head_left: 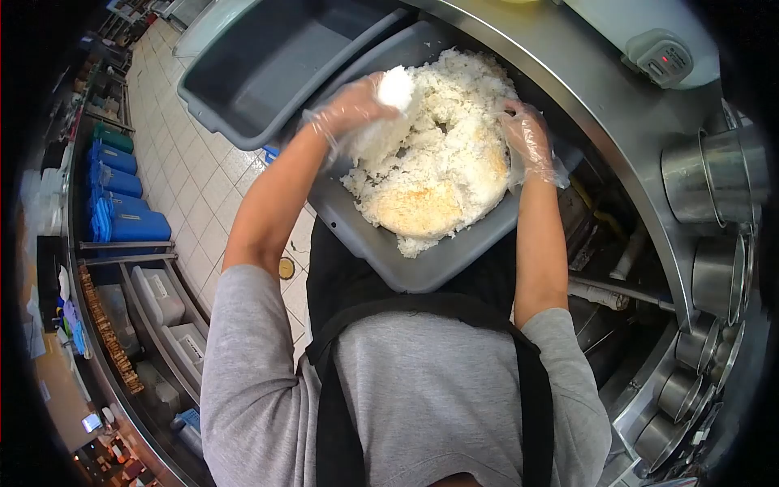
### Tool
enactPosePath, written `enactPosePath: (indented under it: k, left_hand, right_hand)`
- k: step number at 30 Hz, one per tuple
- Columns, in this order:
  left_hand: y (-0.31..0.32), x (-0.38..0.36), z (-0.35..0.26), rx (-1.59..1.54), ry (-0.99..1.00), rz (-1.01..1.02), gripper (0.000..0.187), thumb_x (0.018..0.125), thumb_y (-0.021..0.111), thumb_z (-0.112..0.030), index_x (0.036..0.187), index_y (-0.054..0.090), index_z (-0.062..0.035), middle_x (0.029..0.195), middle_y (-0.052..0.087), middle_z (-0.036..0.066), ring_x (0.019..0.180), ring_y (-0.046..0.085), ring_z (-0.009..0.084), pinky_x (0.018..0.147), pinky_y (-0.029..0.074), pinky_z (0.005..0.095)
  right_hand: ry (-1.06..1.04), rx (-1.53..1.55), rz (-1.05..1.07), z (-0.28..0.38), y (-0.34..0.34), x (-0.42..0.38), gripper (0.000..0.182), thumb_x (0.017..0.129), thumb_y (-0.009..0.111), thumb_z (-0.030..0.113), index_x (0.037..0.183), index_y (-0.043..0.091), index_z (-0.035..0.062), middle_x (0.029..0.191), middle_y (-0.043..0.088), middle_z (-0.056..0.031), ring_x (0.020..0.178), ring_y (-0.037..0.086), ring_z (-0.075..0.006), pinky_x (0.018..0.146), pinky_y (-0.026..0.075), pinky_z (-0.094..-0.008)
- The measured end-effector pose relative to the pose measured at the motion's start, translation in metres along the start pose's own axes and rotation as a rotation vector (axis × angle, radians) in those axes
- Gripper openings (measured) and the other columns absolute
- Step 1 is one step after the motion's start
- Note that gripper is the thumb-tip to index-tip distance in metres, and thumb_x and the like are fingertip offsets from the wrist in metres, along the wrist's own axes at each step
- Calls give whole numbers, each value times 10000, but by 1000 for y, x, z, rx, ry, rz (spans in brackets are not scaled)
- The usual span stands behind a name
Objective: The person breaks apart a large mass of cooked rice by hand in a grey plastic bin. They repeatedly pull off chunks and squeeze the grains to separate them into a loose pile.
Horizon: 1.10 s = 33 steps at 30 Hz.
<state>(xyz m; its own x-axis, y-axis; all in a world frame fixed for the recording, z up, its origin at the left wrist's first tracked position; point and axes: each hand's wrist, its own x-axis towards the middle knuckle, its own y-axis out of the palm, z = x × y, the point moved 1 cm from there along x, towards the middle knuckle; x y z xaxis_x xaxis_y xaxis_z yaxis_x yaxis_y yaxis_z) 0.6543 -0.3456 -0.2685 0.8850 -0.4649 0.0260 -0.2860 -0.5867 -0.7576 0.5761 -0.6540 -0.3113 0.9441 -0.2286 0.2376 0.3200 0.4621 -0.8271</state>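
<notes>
A large mound of white cooked rice [466, 138], with browned crust patches at its near side, fills much of a grey plastic tub [398, 264]. My left hand [357, 105], in a clear plastic glove, is closed on a white rounded thing [395, 88] over the mound's left side; I cannot tell its kind. Blur surrounds the rice just below that hand. Also gloved, my right hand [529, 140] is at the mound's right edge, inside the tub wall, its curled fingers against the rice.
A second grey tub [276, 61] stands at the upper left beside the first. Along the right curves a steel counter edge [617, 122], with a white appliance [661, 57] above and several metal pots [690, 178] beyond. Blue bins [134, 223] and shelving line the left, across a tiled floor [191, 162].
</notes>
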Motion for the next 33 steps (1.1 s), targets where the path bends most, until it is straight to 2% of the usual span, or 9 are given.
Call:
enactPosePath:
  k: [4, 8, 10, 13, 16, 20, 23, 25, 33]
  left_hand:
    - [-8, 30, 26, -65, 27, 303, 760, 699, 712, -382, 1314, 438, -29, 1229, 551, 206, 1134, 531, 295, 986, 387, 339]
    - [-9, 11, -6, 347, 96, 72, 638, 760, 655, -348, 1297, 461, -63, 1192, 573, 211, 1062, 576, 326, 924, 443, 365]
    - [-16, -3, -31, 601, 21, 6, 459, 828, 576, -204, 1277, 523, -129, 1173, 602, 126, 1007, 608, 268, 861, 492, 357]
    - [-7, -23, -32, 543, 251, 41, 357, 878, 505, -194, 1224, 572, -139, 1157, 617, 98, 963, 633, 242, 828, 520, 353]
    - [19, -32, -44, 378, 233, 315, 367, 889, 497, -232, 1212, 569, -73, 1207, 589, 112, 1045, 598, 241, 904, 488, 348]
    - [108, -6, 0, 167, 566, 185, 370, 876, 467, -206, 1176, 580, -21, 1196, 575, 176, 1054, 585, 277, 903, 478, 365]
    - [123, -1, -5, 563, 519, 284, 388, 849, 456, -232, 1126, 601, -2, 1118, 591, 223, 984, 603, 316, 851, 485, 401]
    - [111, 0, -17, 826, 478, 657, 385, 829, 459, -269, 1044, 614, 11, 1023, 615, 222, 886, 617, 325, 795, 490, 416]
    - [110, -13, 13, 727, 651, 819, 339, 835, 476, -311, 848, 638, -14, 807, 650, 192, 749, 623, 328, 681, 495, 425]
  right_hand:
    - [51, -18, 38, 1, 0, 0, 364, 750, 634, 278, 1061, 643, 90, 1071, 636, -173, 1010, 594, -330, 873, 464, -370]
    - [38, 5, -25, 3, 2, 1, 337, 747, 621, 252, 1036, 654, 83, 1042, 640, -184, 987, 598, -341, 862, 469, -379]
    - [64, 13, -27, 5, 4, 0, 321, 739, 616, 231, 1017, 660, 76, 1031, 639, -192, 979, 595, -351, 862, 467, -387]
    - [-12, 10, -78, 7, 3, 0, 312, 763, 604, 241, 1021, 662, 76, 1030, 640, -191, 983, 598, -350, 868, 465, -386]
    - [17, 23, -73, 15, 3, 0, 291, 784, 594, 229, 1020, 664, 74, 1025, 639, -197, 983, 600, -347, 862, 466, -390]
    - [32, 43, -65, 8, 10, -1, 301, 788, 619, 256, 1023, 665, 74, 1034, 653, -163, 978, 616, -326, 858, 473, -359]
    - [-1, 22, -44, 1, 12, 1, 290, 794, 618, 254, 1027, 666, 88, 1030, 654, -162, 979, 618, -323, 858, 473, -359]
    - [-13, 25, -35, -3, 17, -2, 289, 794, 619, 253, 1032, 665, 96, 1028, 655, -161, 979, 619, -321, 857, 473, -358]
    - [8, 85, 8, 1, 16, -5, 309, 807, 598, 217, 1063, 638, 48, 1020, 654, -180, 977, 625, -308, 863, 471, -354]
